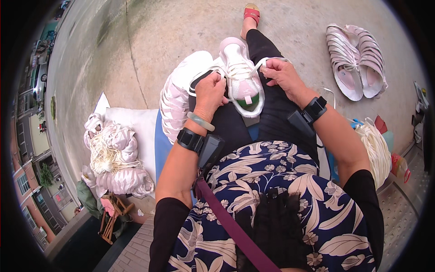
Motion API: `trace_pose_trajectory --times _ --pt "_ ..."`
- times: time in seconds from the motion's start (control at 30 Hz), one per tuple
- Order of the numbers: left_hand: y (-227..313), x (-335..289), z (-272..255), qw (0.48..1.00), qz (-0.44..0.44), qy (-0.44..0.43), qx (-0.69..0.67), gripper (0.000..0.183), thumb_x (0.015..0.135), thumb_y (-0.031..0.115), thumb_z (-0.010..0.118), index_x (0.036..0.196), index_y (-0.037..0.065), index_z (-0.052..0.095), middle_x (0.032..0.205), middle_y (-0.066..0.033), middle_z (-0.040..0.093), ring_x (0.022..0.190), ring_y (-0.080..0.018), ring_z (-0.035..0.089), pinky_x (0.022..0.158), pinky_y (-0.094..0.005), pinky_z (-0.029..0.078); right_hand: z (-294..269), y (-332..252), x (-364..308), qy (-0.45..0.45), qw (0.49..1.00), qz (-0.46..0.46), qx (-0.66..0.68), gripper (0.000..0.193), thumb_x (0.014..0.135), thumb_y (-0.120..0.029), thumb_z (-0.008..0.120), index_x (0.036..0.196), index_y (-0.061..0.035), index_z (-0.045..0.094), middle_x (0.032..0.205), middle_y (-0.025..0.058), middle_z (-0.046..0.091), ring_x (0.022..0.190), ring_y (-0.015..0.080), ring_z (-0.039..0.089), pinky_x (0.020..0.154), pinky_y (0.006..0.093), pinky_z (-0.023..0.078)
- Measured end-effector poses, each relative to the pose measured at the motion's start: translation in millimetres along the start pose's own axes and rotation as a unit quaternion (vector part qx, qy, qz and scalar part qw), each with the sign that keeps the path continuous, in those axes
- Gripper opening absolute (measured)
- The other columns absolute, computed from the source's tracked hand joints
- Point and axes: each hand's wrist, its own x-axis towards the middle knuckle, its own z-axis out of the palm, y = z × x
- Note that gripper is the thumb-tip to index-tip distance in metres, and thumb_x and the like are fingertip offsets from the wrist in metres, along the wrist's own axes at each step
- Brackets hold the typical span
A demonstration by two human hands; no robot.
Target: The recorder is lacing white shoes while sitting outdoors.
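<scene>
A white and pink sneaker upper (247,87) lies between my thighs, its green-lined heel opening toward me. White shoelace (258,67) runs through its eyelets and out to both sides. My left hand (211,94) is closed on the lace at the shoe's left, where a loop hangs over my dark trouser leg. On the other side, my right hand (284,78) pinches the lace between thumb and fingers, drawn out from the shoe. The exact lace ends are partly hidden by my fingers. A nested row of similar uppers (176,102) rests against my left leg.
Bundled pale uppers (115,154) with cream laces lie on a white sheet (136,120) at the left. Two nested rows of uppers (355,61) lie on the concrete floor at the far right. A hank of white laces (374,149) sits beside my right elbow. A small wooden stool (111,217) stands lower left.
</scene>
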Motion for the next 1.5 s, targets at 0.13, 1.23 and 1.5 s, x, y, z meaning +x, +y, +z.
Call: trace_pose_trajectory --times 0.13,1.23,1.5 --pt "-11 2 2 0.99 0.126 0.047 0.046 0.014 0.078 0.009 0.055 0.07 -0.001 0.053 0.057 -0.0057 0.054 0.041 -0.0121 0.055 0.033 -0.0235 0.04 4 9 3 0.008 0.999 -0.01 -0.042 0.01 0.084 -0.016 0.06 0.084 -0.0066 0.06 0.077 -0.0011 0.06 0.067 0.0051 0.056 0.055 0.0171 0.045" --pt "-6 3 15 0.997 -0.033 0.054 -0.04 0.014 0.082 0.003 0.047 0.074 -0.005 0.053 0.059 -0.0124 0.057 0.044 -0.0177 0.06 0.034 -0.0252 0.046 20 35 15 0.121 0.951 -0.158 -0.236 0.021 0.074 -0.016 0.067 0.073 -0.0025 0.052 0.058 0.0072 0.055 0.051 0.0164 0.055 0.05 0.0279 0.044" --pt "-10 -5 15 0.996 -0.017 0.052 -0.068 0.011 0.082 -0.001 0.044 0.074 -0.008 0.05 0.059 -0.0154 0.056 0.043 -0.0206 0.059 0.034 -0.0299 0.045 24 26 -4 0.056 0.933 -0.225 -0.275 0.021 0.076 -0.014 0.064 0.087 -0.0028 0.05 0.063 0.0063 0.055 0.052 0.0154 0.054 0.051 0.027 0.045"
